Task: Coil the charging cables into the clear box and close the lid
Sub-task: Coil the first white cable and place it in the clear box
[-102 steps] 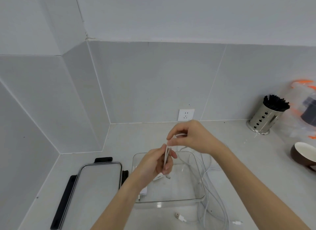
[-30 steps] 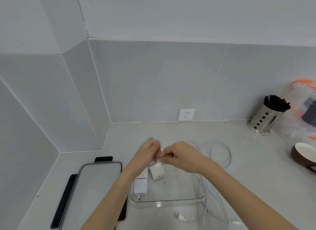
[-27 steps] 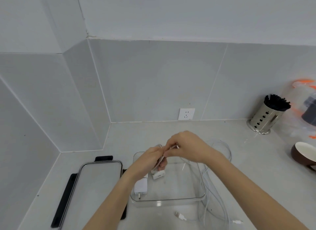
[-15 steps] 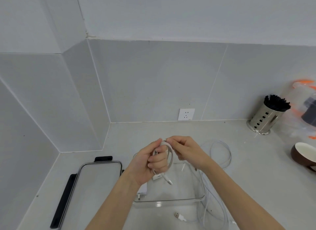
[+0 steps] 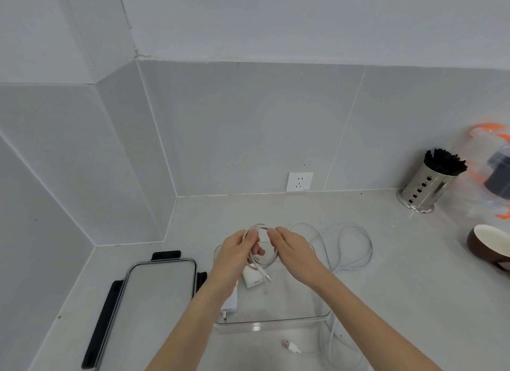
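1. Loops of thin white charging cable (image 5: 260, 249) now form a rounder, fuller coil than half a second ago, held above the clear rectangular plastic box (image 5: 321, 296).
2. Left hand (image 5: 234, 253) is closed around the coil's left side; right hand (image 5: 289, 250) pinches its top, feeding slack.
3. Two white charger blocks (image 5: 249, 279) lie inside the box.
4. Loose cable (image 5: 356, 249) trails right across the grey counter (image 5: 276, 207), so winding seems unfinished.
5. Black-clipped lid (image 5: 160, 288) waits left, off.
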